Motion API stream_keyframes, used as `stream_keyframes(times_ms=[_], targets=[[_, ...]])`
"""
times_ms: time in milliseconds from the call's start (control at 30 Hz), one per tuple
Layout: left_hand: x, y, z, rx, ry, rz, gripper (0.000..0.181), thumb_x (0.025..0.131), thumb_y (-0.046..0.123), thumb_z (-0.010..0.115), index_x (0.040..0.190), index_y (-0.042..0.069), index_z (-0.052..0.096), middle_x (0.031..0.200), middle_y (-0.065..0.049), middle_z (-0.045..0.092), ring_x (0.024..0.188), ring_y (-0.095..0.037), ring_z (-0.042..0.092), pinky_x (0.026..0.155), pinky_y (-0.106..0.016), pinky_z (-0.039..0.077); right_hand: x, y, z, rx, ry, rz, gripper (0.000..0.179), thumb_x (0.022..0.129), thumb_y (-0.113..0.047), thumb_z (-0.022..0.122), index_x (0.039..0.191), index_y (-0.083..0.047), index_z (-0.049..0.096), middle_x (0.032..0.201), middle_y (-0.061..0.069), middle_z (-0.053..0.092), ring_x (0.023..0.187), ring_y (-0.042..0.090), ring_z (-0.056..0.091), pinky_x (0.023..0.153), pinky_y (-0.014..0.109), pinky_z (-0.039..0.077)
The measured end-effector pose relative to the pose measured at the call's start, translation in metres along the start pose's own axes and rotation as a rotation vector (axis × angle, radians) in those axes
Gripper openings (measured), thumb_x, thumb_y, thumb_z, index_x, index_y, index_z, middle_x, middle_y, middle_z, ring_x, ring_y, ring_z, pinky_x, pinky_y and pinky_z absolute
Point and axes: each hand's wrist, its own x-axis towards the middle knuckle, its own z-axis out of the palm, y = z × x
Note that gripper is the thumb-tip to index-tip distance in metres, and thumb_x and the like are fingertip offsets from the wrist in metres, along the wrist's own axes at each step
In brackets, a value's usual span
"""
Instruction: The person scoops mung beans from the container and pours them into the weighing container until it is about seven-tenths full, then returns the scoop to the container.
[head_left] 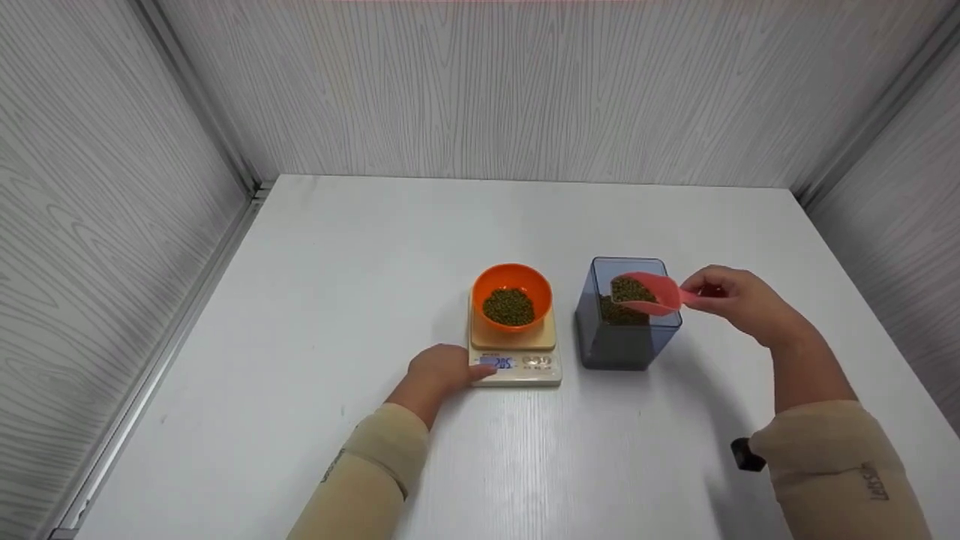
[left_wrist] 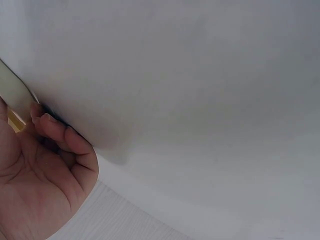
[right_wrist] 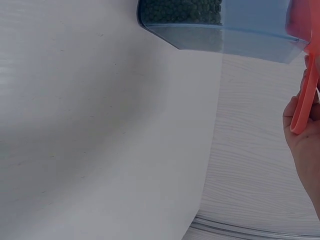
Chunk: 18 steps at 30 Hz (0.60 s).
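Observation:
My right hand (head_left: 739, 304) pinches the handle of a pink-red scoop (head_left: 664, 291), also seen in the right wrist view. Small greenish pellets (head_left: 631, 289) fill the scoop, which is held over the mouth of a translucent blue-grey container (head_left: 622, 345) with more pellets inside. To its left, an orange bowl (head_left: 529, 279) with pellets in it sits on a cream kitchen scale (head_left: 517, 379). The scale's lit display shows digits, partly behind my thumb. My left hand (head_left: 442, 369) grips the scale's front left corner, thumb on top; in the left wrist view its fingers curl against the edge.
Everything stands on a white table (head_left: 360, 247), with pale wood-grain panels (head_left: 525, 90) behind and at both sides. A small black object (head_left: 748, 455) shows beside the right sleeve.

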Motion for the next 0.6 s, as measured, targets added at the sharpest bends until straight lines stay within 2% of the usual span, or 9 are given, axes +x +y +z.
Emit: stream_keyframes(times_ms=[233,333,600], targets=[[0.003,0.001,0.001,-0.021,-0.012,-0.019,0.061,0.081,0.063,0.051,0.099,0.006,0.065,0.095,-0.007,0.062,0.086,-0.021,0.056,0.087,-0.039,0.043,0.000,-0.002,-0.001,0.007,0.027,-0.001,0.023,0.088,-0.026,0.061,0.105,-0.010,0.062,0.098,0.007,0.056,0.087,0.022,0.051,0.074,0.025,0.046],[0.002,0.000,0.001,-0.030,-0.010,-0.021,0.061,0.081,0.063,0.052,0.098,0.006,0.065,0.095,-0.008,0.062,0.086,-0.021,0.056,0.087,-0.039,0.043,0.003,-0.005,-0.001,0.002,0.018,-0.030,0.023,0.089,-0.024,0.060,0.106,-0.009,0.062,0.099,0.008,0.056,0.087,0.021,0.051,0.073,0.022,0.046],[-0.003,0.002,-0.002,-0.014,0.006,-0.006,0.057,0.082,0.061,0.052,0.088,0.006,0.065,0.088,-0.008,0.062,0.080,-0.021,0.055,0.082,-0.040,0.045,0.011,-0.030,0.005,-0.020,0.014,-0.107,0.021,0.090,-0.022,0.059,0.105,-0.007,0.061,0.099,0.008,0.056,0.086,0.020,0.052,0.071,0.020,0.046]])
